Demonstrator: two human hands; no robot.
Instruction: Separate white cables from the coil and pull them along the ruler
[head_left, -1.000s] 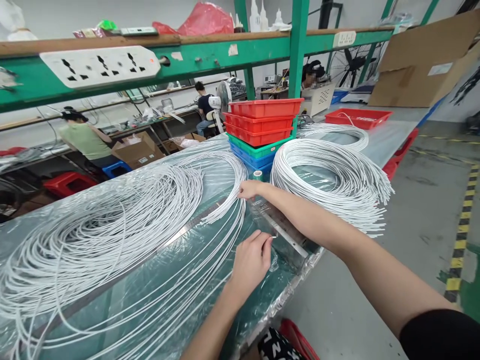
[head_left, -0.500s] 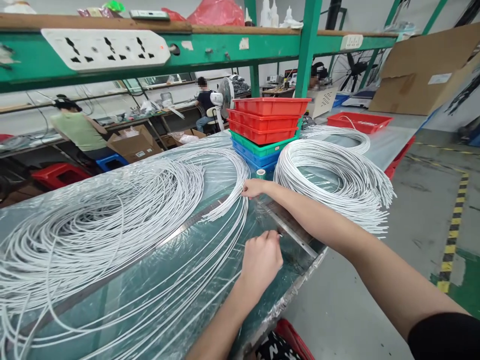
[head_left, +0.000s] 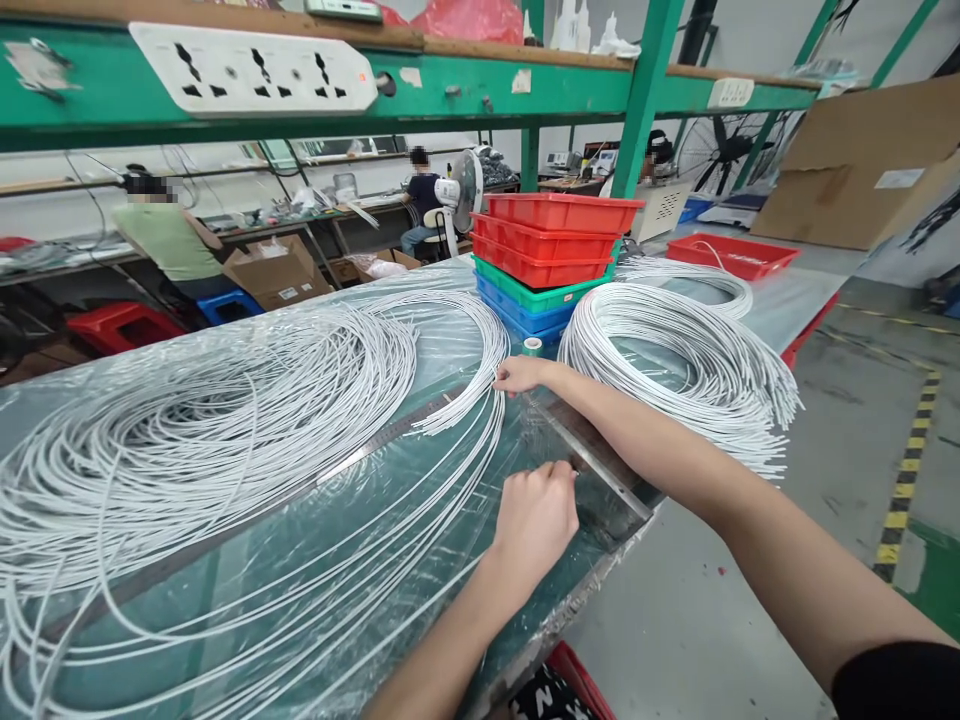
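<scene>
My left hand [head_left: 538,515] is closed in a fist low over the front of the table, with a white cable running into it from the lower left. A tiny bit of the cable's end shows past the fingers. Farther back, my right hand [head_left: 520,373] is closed at the edge of a curved bundle of white cables [head_left: 487,345], its fingertips on the strands. Several loose cables [head_left: 420,510] sweep from there down to the lower left. To the left lies a large tangled coil of white cable [head_left: 247,430], with a steel ruler [head_left: 360,458] along its near side.
A thick coil of cut cables [head_left: 675,370] lies right of my right forearm. Stacked red, green and blue trays [head_left: 555,245] stand behind a small tape roll [head_left: 532,346]. A metal strip [head_left: 600,465] crosses near the table edge. A green shelf beam [head_left: 465,95] spans overhead; people sit beyond.
The view has shifted slightly, so the scene sits a little farther right. Both hands keep nearly the same places over the table and stay closed.
</scene>
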